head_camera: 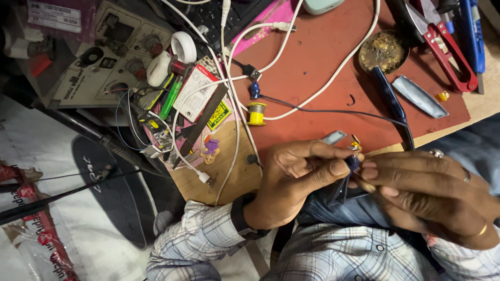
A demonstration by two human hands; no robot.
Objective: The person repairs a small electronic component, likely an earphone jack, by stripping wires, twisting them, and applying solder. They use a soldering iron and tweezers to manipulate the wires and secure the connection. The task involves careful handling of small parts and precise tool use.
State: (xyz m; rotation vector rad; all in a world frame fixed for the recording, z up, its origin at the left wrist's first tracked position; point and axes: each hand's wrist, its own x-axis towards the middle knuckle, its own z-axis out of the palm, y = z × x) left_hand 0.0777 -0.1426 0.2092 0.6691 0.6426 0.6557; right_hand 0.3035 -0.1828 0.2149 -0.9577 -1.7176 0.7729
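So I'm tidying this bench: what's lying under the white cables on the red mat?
Under the white cables lies the red mat, and a yellow wire spool sits beside them. Further up, they cross a black keyboard, mostly covered.

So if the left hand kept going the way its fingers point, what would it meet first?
The left hand points at the right hand; its fingers would likely meet the small blue part pinched between both hands, almost touching already.

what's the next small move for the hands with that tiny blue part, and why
Probably steady the small blue part before working on it. The left hand and right hand both pinch it in mid-air above the lap, off the red mat, and a thin dark wire trails from it.
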